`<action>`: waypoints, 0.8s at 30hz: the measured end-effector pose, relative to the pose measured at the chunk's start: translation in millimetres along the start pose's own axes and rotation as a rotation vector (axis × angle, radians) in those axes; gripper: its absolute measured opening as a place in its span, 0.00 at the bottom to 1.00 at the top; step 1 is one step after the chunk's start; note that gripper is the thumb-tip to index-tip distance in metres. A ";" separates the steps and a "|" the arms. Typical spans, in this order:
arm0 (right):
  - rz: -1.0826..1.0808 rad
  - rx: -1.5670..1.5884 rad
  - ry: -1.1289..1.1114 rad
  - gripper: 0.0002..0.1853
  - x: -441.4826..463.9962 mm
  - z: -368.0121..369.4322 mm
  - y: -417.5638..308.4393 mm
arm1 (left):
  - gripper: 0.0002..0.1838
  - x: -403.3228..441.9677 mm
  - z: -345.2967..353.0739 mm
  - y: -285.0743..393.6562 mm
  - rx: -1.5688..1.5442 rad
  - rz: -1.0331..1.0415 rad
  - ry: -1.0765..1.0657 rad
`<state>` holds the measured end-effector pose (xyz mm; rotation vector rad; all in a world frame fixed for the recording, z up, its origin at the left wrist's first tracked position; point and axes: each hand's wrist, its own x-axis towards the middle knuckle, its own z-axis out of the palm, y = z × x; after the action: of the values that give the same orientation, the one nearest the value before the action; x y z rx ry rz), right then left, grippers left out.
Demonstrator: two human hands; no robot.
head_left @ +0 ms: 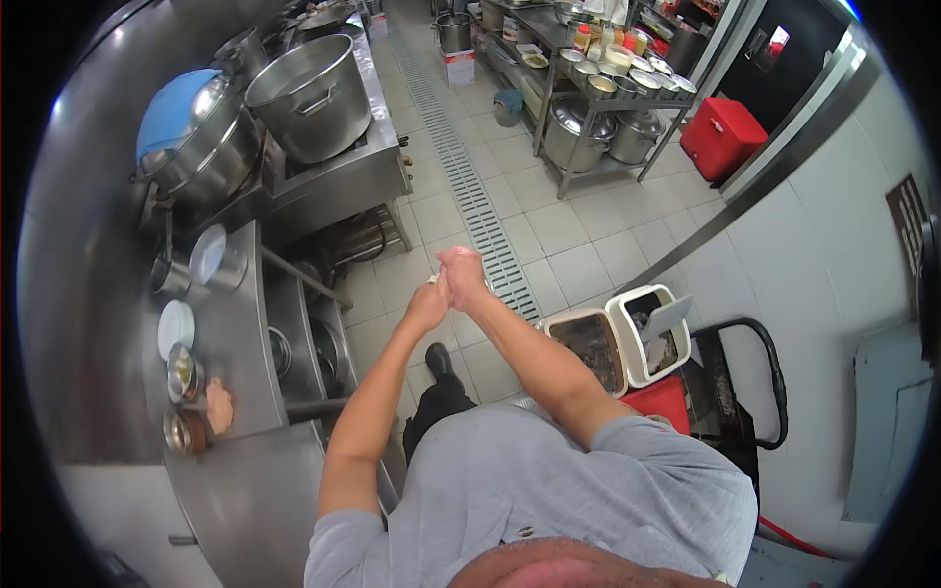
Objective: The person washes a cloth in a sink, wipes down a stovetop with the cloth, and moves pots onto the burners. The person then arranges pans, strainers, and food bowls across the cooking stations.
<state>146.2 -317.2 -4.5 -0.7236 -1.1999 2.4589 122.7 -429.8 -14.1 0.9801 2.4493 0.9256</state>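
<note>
Out in front of my body, above the tiled floor, my two hands meet and press together. My left hand is closed, its fingers largely hidden against the other hand. My right hand lies over it with the fingers curled in. A small whitish scrap shows at the edge of my left hand, too small to name. Whatever else may be between the palms is hidden. Both hands are apart from the counters and the bins.
On the left, a steel counter holds bowls, plates and a piece of raw meat. Beyond it, a large pot stands on the stove. Two bins are at my right. A floor drain runs ahead towards a seasoning table.
</note>
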 end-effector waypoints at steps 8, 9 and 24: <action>0.023 -0.225 -0.062 0.08 170.9 12.4 -46.5 | 0.32 162.8 -66.7 -9.5 -0.272 -0.238 -0.295; 0.037 -0.254 -0.079 0.08 186.5 11.9 -59.5 | 0.31 186.7 -75.1 -12.1 -0.310 -0.209 -0.278; -0.088 -0.709 -0.127 0.17 417.9 -104.0 -218.3 | 0.16 535.8 -81.5 37.8 -0.202 0.307 -0.107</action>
<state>-127.7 80.4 -11.6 -0.6580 -2.1376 2.0067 -277.9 -65.7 32.6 1.3161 2.1042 1.1602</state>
